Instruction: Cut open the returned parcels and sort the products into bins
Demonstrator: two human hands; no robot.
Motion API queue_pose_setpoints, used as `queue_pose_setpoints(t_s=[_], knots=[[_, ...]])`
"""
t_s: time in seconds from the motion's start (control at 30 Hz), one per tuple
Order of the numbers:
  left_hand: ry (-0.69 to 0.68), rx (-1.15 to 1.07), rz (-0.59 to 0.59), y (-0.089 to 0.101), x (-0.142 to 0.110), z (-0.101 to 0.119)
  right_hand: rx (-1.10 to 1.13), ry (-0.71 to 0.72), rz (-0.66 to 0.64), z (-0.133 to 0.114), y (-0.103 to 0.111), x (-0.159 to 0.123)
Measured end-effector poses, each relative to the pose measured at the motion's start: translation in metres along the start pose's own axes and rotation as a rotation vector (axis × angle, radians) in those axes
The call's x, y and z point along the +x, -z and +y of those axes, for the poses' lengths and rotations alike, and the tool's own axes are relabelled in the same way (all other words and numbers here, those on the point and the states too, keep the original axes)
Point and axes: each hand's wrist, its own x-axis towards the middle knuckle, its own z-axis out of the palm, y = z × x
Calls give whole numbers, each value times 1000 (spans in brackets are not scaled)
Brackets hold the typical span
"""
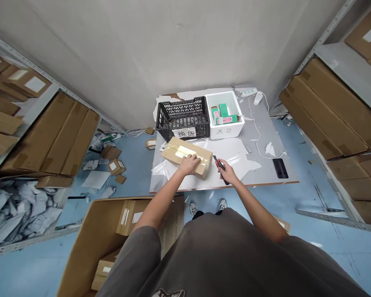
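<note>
A taped brown cardboard box [172, 152] lies at an angle on the table's front part, with a pale label on its top. My left hand [189, 164] reaches over its near edge and holds it, fingers bent against the top. My right hand [226, 170] is closed around a black and red utility knife [218, 162], whose tip points toward the box's right end. A small gap separates the knife from the box. Whether its blade is out is too small to tell.
Behind the box stand a black plastic crate [183, 110] and a white foam box [225, 133] holding green and pink packages. A phone [280, 168] and a power strip [249, 92] lie on the table [261, 142]. A large carton [80, 251] stands below left; loaded shelves flank both sides.
</note>
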Motion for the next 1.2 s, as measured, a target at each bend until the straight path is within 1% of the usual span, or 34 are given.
queue_pose_setpoints(t_s=[0.07,0.13,0.27,0.33,0.47,0.63,0.7,0.73,0.83,0.9,0.93,1.0,1.07,1.13,1.2], knots=[[24,15,-19,2,3,7,-14,11,-25,2,-5,13],[59,35,-21,2,5,16,-70,6,-21,0,-10,31],[101,67,8,0,10,35,-303,-50,83,-12,-20,68],[105,65,18,1,13,40,-407,-57,106,-17,-23,81],[98,52,-9,6,18,42,-520,-83,71,-24,-24,93],[107,23,-89,14,28,41,-597,-147,33,-35,-23,107],[105,-4,-91,13,30,43,-622,-141,24,-39,-22,112],[108,-19,-71,11,29,45,-629,-132,24,-40,-21,114],[133,-54,48,1,24,54,-604,-103,38,-36,-14,112],[144,-70,111,-7,19,59,-524,-83,11,-27,-8,102],[147,-83,122,-10,17,61,-469,-78,-20,-23,-5,95],[157,-119,110,-16,16,62,-363,-77,-98,-14,4,78],[169,-157,87,-20,17,61,-327,-67,-166,-9,13,61],[173,-184,79,-22,20,59,-371,-28,-212,-8,21,48],[175,-201,78,-24,21,58,-451,10,-233,-12,27,40]])
